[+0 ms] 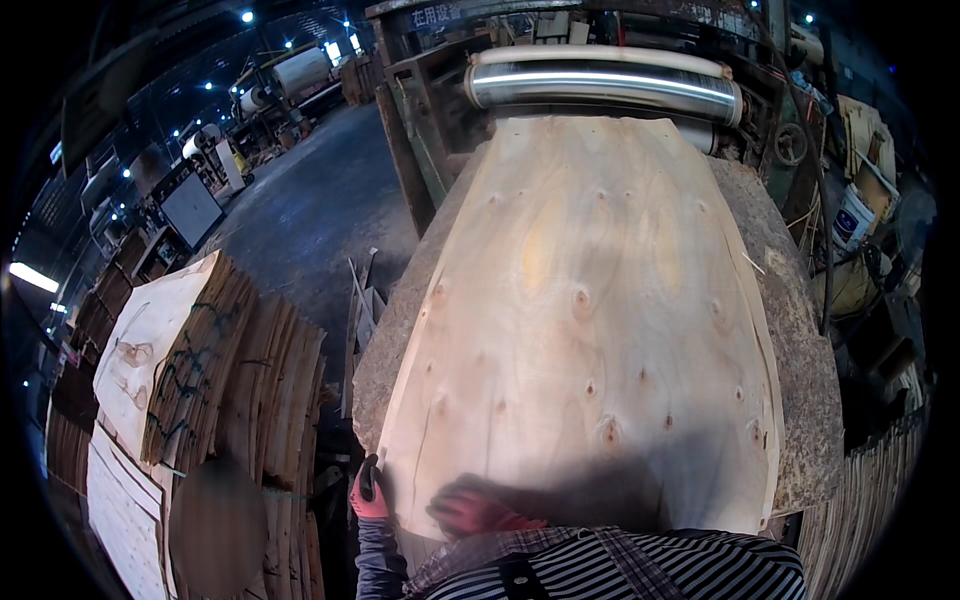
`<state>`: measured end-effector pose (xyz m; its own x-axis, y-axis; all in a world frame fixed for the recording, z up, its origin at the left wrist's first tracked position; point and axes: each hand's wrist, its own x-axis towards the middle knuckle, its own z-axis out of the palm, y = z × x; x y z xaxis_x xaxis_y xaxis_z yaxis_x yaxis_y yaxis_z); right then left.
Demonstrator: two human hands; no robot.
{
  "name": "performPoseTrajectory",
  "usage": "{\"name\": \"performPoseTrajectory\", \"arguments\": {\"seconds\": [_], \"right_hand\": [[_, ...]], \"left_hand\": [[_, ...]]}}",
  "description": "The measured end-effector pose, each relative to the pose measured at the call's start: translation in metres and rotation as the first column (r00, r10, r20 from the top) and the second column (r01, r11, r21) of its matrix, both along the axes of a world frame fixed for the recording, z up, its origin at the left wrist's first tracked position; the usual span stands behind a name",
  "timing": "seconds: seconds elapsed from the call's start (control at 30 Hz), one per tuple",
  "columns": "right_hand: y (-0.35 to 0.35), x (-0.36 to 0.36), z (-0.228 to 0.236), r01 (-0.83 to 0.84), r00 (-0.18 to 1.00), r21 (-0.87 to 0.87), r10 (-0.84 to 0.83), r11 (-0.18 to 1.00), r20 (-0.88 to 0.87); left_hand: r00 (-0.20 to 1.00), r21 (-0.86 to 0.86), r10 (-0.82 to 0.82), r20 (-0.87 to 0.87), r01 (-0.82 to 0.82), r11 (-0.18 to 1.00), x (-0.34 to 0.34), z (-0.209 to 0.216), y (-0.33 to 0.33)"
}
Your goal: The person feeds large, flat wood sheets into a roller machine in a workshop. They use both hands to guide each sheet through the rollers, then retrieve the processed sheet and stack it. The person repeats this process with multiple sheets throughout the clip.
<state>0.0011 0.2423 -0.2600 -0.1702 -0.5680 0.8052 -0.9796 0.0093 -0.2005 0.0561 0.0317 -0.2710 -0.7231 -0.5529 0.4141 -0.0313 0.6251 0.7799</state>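
- in the head view, the steel roller (605,85) is the landmark, lying crosswise beyond the worktop (815,415).
- the pale, knotted veneer sheet (590,320) lies flat on that worktop, on the person's side of the roller; its far edge comes close below the roller, and whether the two touch i cannot tell.
- its long axis appears to run from the person toward the roller, roughly square to the roller's length.
- both hands are at the end of the sheet farthest from the roller, so most of the sheet stretches between them and it.
- the gloved left hand (366,488) is at the sheet's left edge, left of the roller's left end; its fingers look slightly apart, but whether they pinch the edge i cannot tell.
- the gloved right hand (480,508) is over the sheet, farther in from that edge, roughly in line with the roller's left end; it is blurred, so whether its fingers are spread or curled i cannot tell.
- neither hand looks clearly nearer the roller.
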Motion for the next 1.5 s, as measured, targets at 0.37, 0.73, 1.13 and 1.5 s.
{"name": "performPoseTrajectory", "arguments": {"seconds": [0.37,0.73,1.13,1.5], "right_hand": [[-0.001,0.003,-0.004,0.020,0.998,-0.022,-0.018,1.000,0.053],[-0.001,0.005,-0.008,0.020,0.999,0.014,-0.021,1.000,0.048],[-0.001,0.005,-0.006,0.007,0.999,0.013,-0.007,1.000,0.042],[0.004,-0.003,0.006,-0.032,0.999,0.017,0.032,0.999,-0.008]], "left_hand": [[0.999,0.004,0.025,0.030,-0.025,1.000,0.000,0.003,0.002],[0.998,-0.095,0.038,0.042,-0.034,0.995,0.003,-0.007,-0.005],[0.995,0.007,0.045,0.086,-0.046,0.999,0.002,0.002,-0.002],[1.000,-0.039,0.007,0.028,-0.006,0.999,-0.001,0.001,0.000]]}}
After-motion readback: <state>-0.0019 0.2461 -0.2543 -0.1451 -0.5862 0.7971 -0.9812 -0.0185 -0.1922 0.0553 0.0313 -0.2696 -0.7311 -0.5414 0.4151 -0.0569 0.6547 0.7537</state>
